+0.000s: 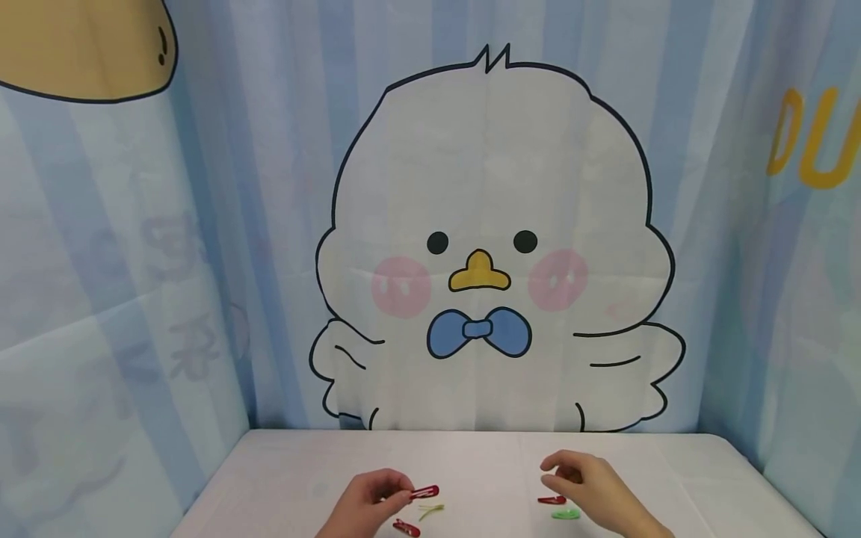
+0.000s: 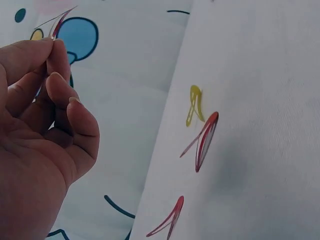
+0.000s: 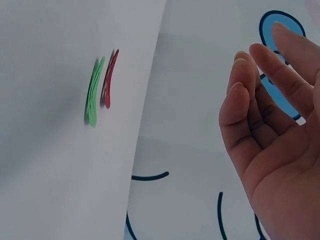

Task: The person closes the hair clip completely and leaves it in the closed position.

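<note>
My left hand pinches a red snap hair clip between thumb and forefinger. In the left wrist view that clip has its two arms spread apart. Below it on the table lie a yellow snap clip and a red one, both sprung apart, with another red clip nearer the bottom edge. My right hand hovers with loosely bent fingers, thumb and forefinger apart, holding nothing. Under it lie a red clip and a green clip, side by side and snapped flat.
The white table reaches back to a striped curtain with a large white chick drawn on it. Curtains also hang at the left and right sides. The two groups of clips lie apart, with white tabletop between them.
</note>
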Available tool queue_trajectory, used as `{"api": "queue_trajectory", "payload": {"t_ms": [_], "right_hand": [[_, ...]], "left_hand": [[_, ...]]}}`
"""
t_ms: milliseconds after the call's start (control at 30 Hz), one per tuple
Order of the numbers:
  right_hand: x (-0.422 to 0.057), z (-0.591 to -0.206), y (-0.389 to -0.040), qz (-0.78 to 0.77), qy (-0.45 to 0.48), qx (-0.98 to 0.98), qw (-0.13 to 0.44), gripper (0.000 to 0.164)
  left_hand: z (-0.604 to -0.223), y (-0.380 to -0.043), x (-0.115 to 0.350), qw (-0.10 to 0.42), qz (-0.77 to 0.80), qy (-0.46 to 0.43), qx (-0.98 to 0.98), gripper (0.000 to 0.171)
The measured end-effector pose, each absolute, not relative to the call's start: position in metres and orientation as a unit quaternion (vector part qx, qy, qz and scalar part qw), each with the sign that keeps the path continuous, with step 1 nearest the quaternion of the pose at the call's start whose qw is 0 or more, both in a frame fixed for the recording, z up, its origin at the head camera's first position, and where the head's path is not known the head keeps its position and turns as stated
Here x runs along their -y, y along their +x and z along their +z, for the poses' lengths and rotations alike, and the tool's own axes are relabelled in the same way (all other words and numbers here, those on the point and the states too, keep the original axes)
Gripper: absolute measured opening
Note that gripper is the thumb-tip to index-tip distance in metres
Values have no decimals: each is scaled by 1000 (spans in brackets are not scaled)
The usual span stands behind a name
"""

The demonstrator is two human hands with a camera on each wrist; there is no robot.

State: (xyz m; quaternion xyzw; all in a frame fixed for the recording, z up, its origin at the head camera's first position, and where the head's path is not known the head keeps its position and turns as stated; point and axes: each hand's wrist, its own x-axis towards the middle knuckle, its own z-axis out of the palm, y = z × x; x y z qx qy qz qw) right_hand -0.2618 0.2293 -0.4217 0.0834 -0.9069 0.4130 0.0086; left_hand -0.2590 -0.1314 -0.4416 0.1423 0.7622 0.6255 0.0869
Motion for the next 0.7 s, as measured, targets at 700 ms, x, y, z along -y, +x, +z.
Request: {"api": "queue_trajectory", "payload": {"t_ms": [700], "right_hand": [[-179,-428,-244,547,160,820,-41,25]], "left_hand": [[-452,-245,95,61,664,141,-732,17]]}}
